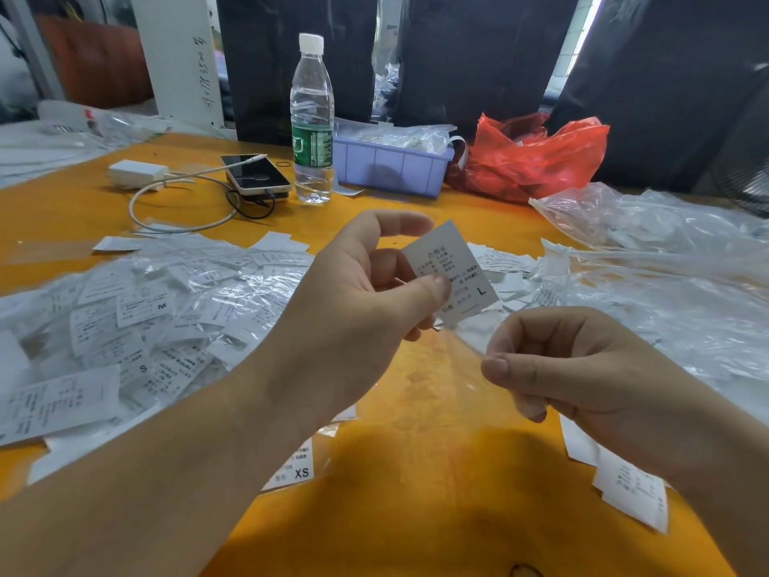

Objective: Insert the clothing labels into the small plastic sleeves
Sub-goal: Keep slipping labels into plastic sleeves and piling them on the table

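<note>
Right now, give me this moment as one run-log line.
left hand: pinches white L-size clothing label | right hand: pinches clear plastic sleeve | label not yet inserted

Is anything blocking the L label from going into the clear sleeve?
Nothing visible blocks it. The left hand pinches the L label just above the clear sleeve, which the right hand pinches. Its lower corner is right at the sleeve's top.

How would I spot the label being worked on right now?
Start at the orange table and find the two hands above it. The left hand pinches one white label by thumb and fingers. Unlike the heaped labels, it is lifted and marked L.
</note>
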`<action>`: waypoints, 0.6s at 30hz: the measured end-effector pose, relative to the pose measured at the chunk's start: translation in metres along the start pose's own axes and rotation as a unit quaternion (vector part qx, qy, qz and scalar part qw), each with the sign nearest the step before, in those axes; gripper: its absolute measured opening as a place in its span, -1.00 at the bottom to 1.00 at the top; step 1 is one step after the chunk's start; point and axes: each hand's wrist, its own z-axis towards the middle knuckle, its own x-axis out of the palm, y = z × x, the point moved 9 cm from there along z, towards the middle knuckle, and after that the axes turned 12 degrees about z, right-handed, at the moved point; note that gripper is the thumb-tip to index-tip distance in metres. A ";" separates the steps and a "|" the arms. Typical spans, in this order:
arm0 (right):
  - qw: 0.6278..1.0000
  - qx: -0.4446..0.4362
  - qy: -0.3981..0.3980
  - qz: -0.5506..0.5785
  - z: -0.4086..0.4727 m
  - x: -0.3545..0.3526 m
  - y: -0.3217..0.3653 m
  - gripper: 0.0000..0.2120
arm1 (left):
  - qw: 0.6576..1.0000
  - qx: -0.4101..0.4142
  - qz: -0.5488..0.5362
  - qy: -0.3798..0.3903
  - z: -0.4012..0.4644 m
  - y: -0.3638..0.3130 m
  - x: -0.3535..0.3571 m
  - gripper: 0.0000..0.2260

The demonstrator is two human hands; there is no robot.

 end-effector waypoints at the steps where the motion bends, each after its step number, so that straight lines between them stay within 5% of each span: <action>1: 1.000 -0.003 -0.003 -0.006 0.000 0.000 0.001 -0.85 | 1.000 -0.003 -0.001 -0.002 0.000 0.001 -0.001 -0.73; 18: 0.999 -0.004 -0.030 0.010 0.001 -0.003 0.000 -0.89 | 0.999 -0.030 0.023 0.029 -0.001 0.004 0.006 -0.89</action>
